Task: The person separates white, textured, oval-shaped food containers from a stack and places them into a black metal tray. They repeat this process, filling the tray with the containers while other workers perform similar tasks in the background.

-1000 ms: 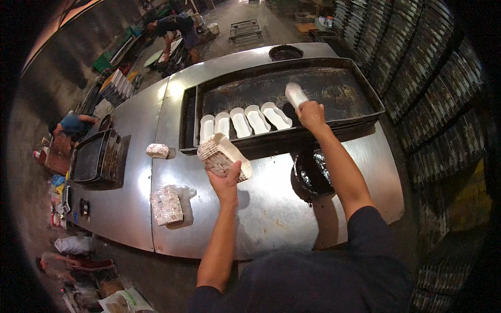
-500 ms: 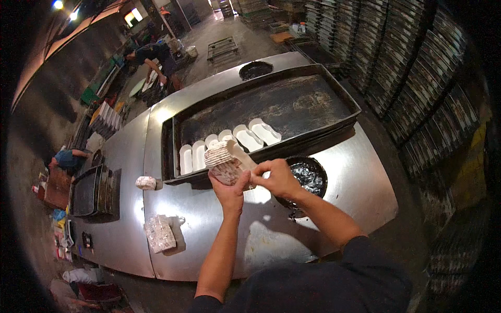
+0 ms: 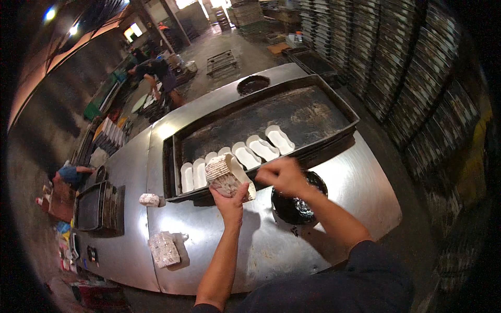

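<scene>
My left hand (image 3: 229, 203) grips a thick nested stack of white paper baking liners (image 3: 222, 175), pleated on the outside, tilted above the near edge of the tray. To its right my right hand (image 3: 286, 177) is slightly blurred, fingers curled in, with nothing visible in them; it hovers apart from the stack. In the dark rectangular baking tray (image 3: 276, 107) a row of white boat-shaped liners lies along the near side. The rightmost liner (image 3: 280, 140) sits a little apart from the others. Part of the row is hidden behind the stack.
A round black pan (image 3: 300, 208) with dark glossy contents sits below my right hand. Two wrapped packs, one larger pack (image 3: 164, 249) and one smaller pack (image 3: 149, 200), lie on the metal table (image 3: 209, 261). Stacked trays (image 3: 94, 206) stand left; tall tray stacks (image 3: 381, 57) line the right. A person (image 3: 154, 73) bends beyond.
My right hand has left the stack's edge, where it was pinching. One more liner now lies at the right end of the row. The view has shifted slightly.
</scene>
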A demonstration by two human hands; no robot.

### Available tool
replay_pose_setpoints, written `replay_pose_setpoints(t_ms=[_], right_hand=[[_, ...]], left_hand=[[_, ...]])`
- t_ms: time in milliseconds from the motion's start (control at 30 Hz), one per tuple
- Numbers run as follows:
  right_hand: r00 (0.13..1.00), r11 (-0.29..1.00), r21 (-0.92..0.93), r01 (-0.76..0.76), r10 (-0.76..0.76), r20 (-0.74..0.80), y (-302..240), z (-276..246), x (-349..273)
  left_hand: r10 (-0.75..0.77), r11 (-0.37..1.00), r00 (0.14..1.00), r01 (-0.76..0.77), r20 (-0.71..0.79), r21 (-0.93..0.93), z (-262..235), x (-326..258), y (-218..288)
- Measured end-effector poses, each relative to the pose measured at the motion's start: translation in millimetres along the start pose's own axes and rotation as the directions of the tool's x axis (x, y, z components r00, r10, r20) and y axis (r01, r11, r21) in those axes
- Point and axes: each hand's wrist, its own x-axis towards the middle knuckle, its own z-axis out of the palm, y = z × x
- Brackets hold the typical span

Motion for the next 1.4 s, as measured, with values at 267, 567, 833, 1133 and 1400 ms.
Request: replay_pose_setpoints(t_ms=[267,567,833,1133,1400], right_hand=[[0.986,0.982,0.12,-0.147,0.154,-0.057,-26.7,-4.2,-32.0],[0.959,0.562,-0.792,-0.237,0.006,-0.283,100.8,-95.9,66.4],[0.987,0.991,0.076,0.106,-0.096,-0.129,-8.1,-12.2,-21.6],[0.943,0.972,-0.214,-0.093,0.017,-0.332,23.1,-90.3,-11.7],[0.926,0.702,-0.692,-0.167,-0.13,-0.356,134.8,-108.7,55.6]], left_hand=[[0.101,0.994,0.995,-0.102,0.017,0.038,28.3,0.1,4.5],[0.046,0.999,0.999,-0.045,0.024,-0.029,34.2,10.8,-3.4],[0.095,0.989,0.99,-0.105,0.1,0.101,63.4,4.9,15.0],[0.091,0.996,0.996,-0.091,0.016,-0.004,62.3,22.6,-28.0],[0.025,0.998,1.0,-0.024,-0.017,0.051,57.2,15.3,-35.2]])
